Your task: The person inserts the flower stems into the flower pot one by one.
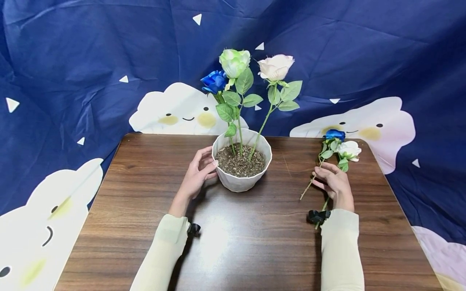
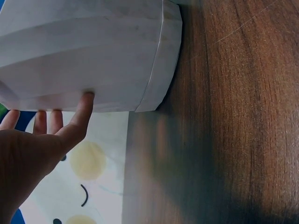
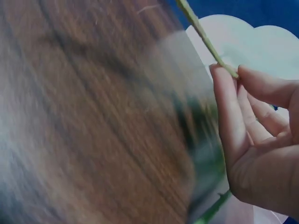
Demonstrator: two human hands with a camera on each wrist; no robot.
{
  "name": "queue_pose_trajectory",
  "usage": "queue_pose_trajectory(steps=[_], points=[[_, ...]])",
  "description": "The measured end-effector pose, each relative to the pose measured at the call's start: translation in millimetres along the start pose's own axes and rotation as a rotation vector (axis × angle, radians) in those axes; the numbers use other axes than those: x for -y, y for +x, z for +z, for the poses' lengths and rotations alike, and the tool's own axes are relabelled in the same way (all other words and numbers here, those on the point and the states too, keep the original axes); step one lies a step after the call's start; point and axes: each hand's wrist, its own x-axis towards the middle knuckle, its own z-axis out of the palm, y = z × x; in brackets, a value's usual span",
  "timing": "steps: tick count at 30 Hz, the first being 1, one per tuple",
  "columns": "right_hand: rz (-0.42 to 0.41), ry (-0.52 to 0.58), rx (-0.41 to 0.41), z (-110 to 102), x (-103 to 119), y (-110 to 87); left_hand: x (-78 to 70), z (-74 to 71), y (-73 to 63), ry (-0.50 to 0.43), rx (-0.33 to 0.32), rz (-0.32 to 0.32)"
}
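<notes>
A white faceted flower pot (image 1: pixel 240 184) holds soil (image 1: pixel 242 163) and three upright roses: a blue rose (image 1: pixel 214 82), a green-white rose (image 1: pixel 234 63) and a pale pink rose (image 1: pixel 276 67). On the pot's left side my left hand (image 1: pixel 196 171) rests its fingertips and thumb against the outer wall (image 2: pixel 84 56). My right hand (image 1: pixel 335 182), at the table's right, pinches a thin stem (image 3: pixel 203 37) between thumb and fingertips. This stem appears to lead up to another blue rose (image 1: pixel 334 134). Under that hand lies a white rose (image 1: pixel 349 150), its stem partly hidden by the hand and wrist.
The brown wooden table (image 1: pixel 255 242) carries the pot near its back edge. Behind hangs a dark blue cloth (image 1: pixel 109 48) with smiling clouds and white triangles. A black device (image 1: pixel 318 217) sits at the right wrist, another (image 1: pixel 194 230) at the left.
</notes>
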Motion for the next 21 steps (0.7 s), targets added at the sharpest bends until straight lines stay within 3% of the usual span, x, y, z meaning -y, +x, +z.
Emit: queue_pose_trajectory(steps=[12,21], points=[[-0.154,0.233,0.013,19.1,4.5,-2.8,0.7,-0.3,1.0,0.000,-0.001,-0.005],[-0.273,0.348,0.041,36.5,16.6,-12.8,1.6,-0.6,1.6,0.000,-0.002,-0.005]])
